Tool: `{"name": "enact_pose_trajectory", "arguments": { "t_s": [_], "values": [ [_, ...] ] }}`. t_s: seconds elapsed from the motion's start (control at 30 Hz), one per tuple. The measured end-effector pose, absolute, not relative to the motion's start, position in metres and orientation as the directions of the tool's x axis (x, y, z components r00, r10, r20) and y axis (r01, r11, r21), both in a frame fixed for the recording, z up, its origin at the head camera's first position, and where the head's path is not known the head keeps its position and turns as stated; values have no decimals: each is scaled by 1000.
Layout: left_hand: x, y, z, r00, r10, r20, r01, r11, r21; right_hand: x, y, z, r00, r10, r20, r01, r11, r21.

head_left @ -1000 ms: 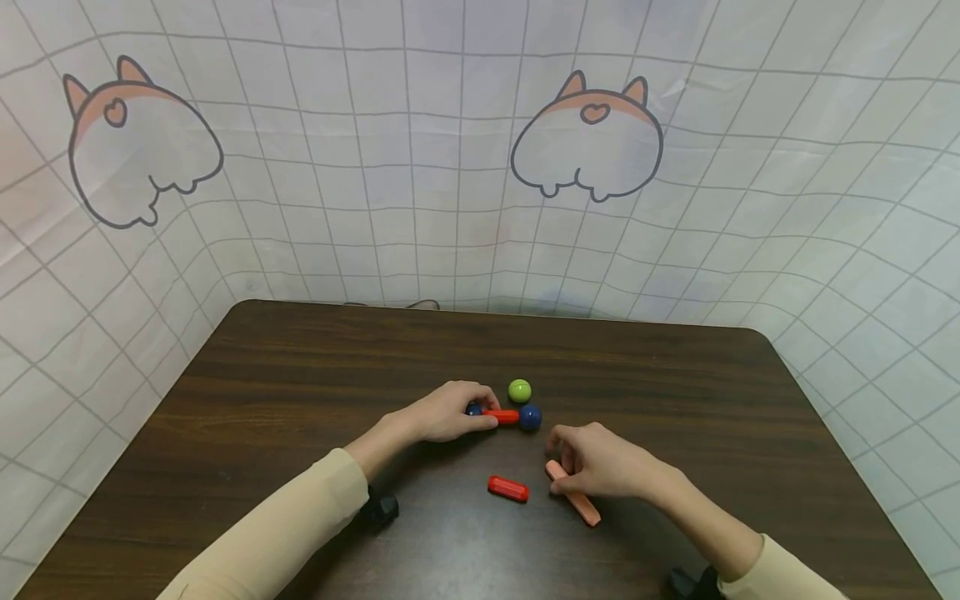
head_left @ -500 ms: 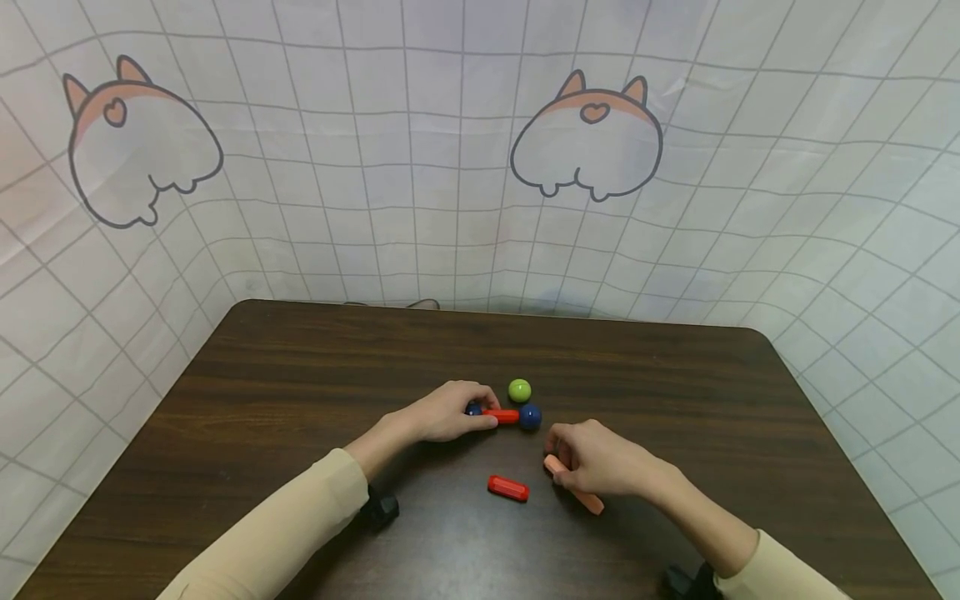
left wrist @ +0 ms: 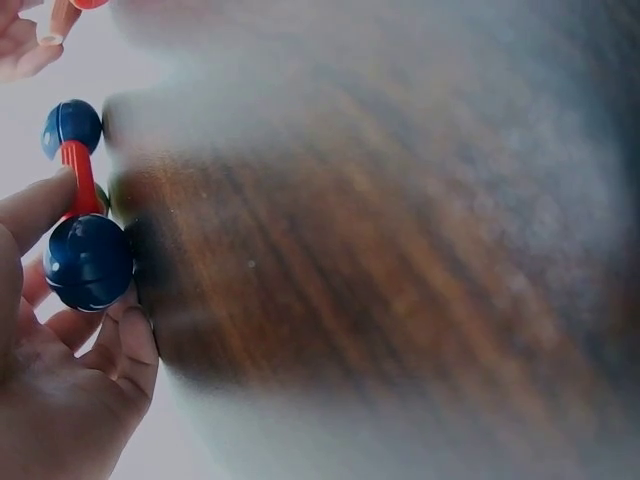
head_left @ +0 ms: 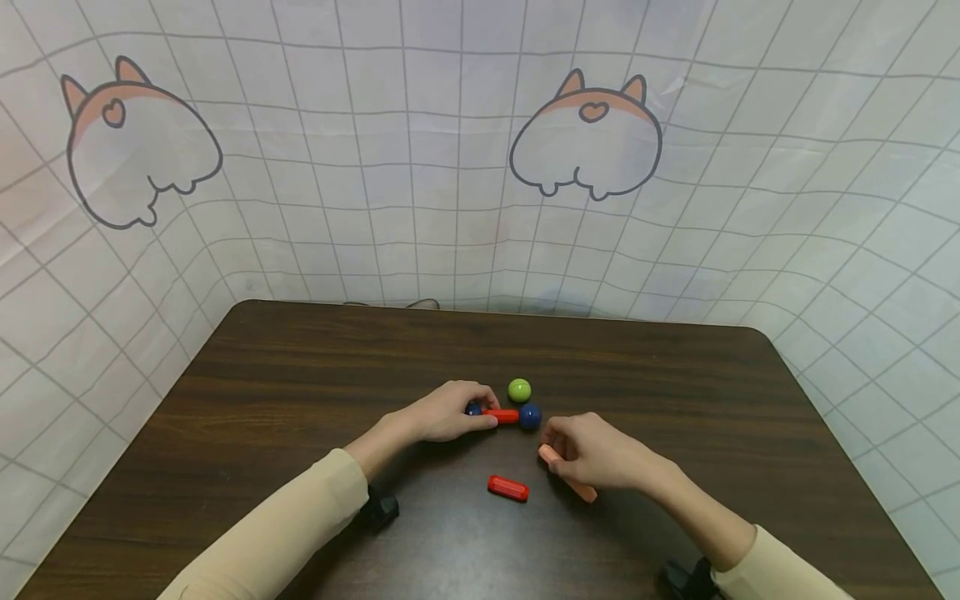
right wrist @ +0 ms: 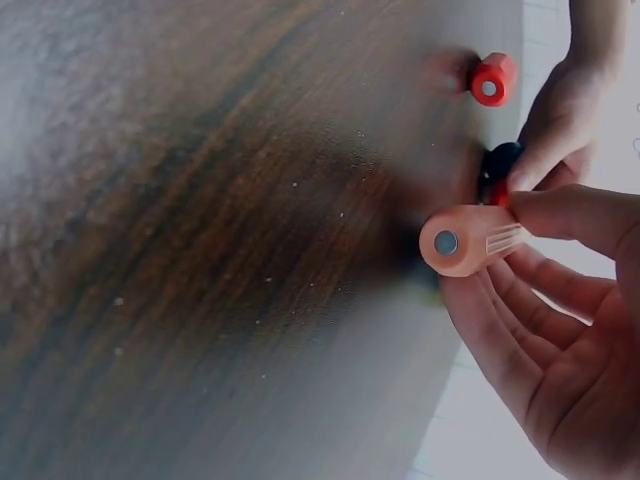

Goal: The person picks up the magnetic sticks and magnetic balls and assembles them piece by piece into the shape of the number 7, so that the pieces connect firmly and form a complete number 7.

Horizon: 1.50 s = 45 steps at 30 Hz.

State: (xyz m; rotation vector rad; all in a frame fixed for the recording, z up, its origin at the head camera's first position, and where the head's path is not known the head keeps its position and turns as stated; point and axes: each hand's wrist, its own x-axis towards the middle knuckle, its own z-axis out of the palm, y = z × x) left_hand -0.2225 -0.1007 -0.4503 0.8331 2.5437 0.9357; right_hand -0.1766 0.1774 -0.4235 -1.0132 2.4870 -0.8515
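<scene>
My left hand pinches a short red magnetic rod low over the table. A dark blue ball sits at the rod's right end; another blue ball is at its left end, mostly hidden by the fingers in the head view. Just behind lies a lime green ball; whether it touches is unclear. To the right, my right hand grips a longer peach-orange rod between thumb and fingers. A round metal disc shows in its end in the right wrist view.
A loose red rod lies on the dark wood-grain table between the two forearms. White grid-patterned cloth hangs behind and beside the table. A thin dark cable shows at its back edge.
My right hand has drawn slightly back and left, toward the blue ball, taking the orange rod along; the rod has turned a little. The left hand and its piece have stayed still.
</scene>
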Motion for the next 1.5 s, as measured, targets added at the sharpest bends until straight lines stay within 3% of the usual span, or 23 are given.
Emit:
{"name": "enact_pose_trajectory", "arguments": {
  "t_s": [0.27, 0.6, 1.5],
  "values": [
    [-223, -101, -452, -779, 625, -61, 436, 608, 664, -179, 175, -422, -707, -705, -56, -509, 563, -652],
    [-222, -101, -452, -783, 618, -75, 422, 615, 666, -180, 172, -425, -775, -631, -36, -455, 597, -661],
    [-224, -101, -453, -779, 623, -63, 432, 607, 667, -186, 162, -428, -809, -586, -52, -413, 628, -659]
  ]
}}
